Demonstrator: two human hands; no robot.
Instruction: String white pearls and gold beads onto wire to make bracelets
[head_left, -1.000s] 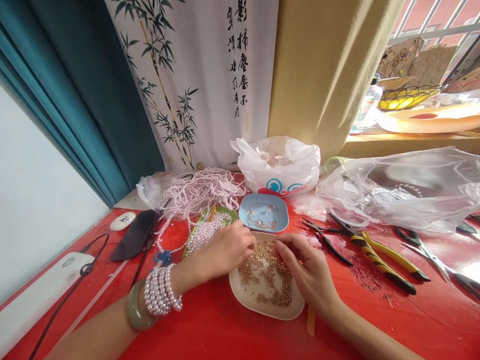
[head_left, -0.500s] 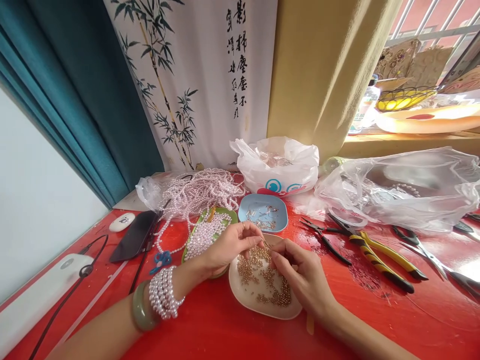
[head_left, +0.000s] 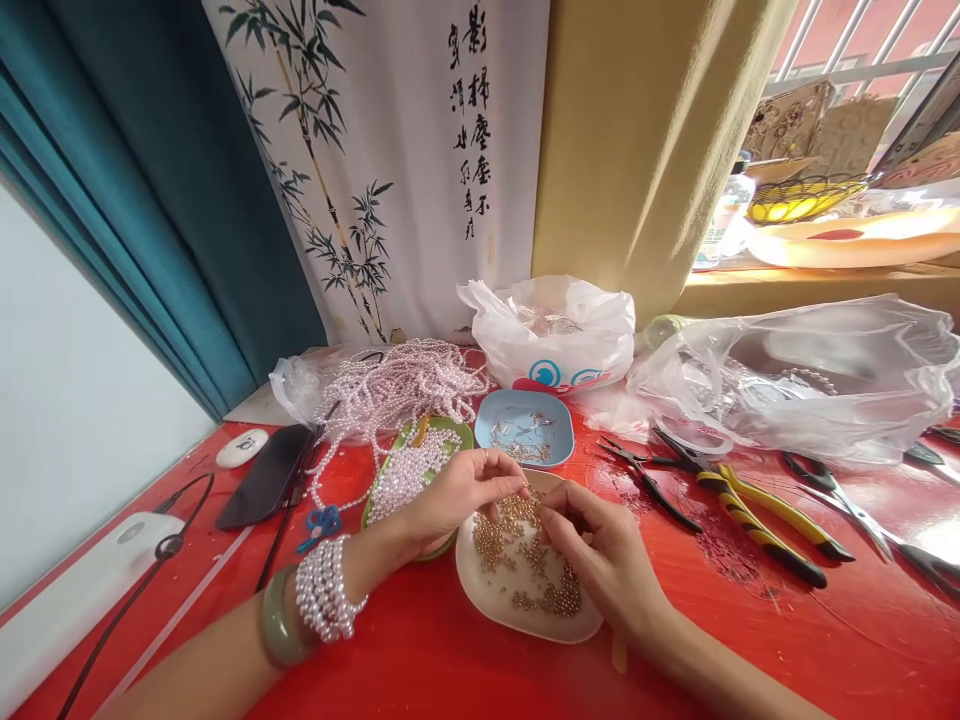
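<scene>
Both hands meet over the far part of a white plate (head_left: pixel 487 600) of small gold beads (head_left: pixel 562 595). My left hand (head_left: pixel 472 490) pinches with thumb and forefinger; what lies between them is too small to make out. Facing it, my right hand (head_left: pixel 600 535) is also closed in a pinch, its fingertips just above the beads, and its hold is too fine to name. Beside my left wrist is a green dish (head_left: pixel 466 433) of pinkish-white pearl beads (head_left: pixel 409 475). Just beyond the hands sits a blue dish (head_left: pixel 559 440) with small metal pins (head_left: pixel 525 440).
Pearl strands (head_left: pixel 405 380) lie piled at the back left, near a phone (head_left: pixel 266 478) and a white power strip (head_left: pixel 97 570). Plastic bags (head_left: pixel 555 340) line the back. Black pliers (head_left: pixel 649 480), yellow-black pliers (head_left: pixel 765 525) and scissors (head_left: pixel 855 510) lie to the right.
The view has shifted very slightly. Both hands stay pinched over the gold beads in nearly the same place, with only slight finger movement.
</scene>
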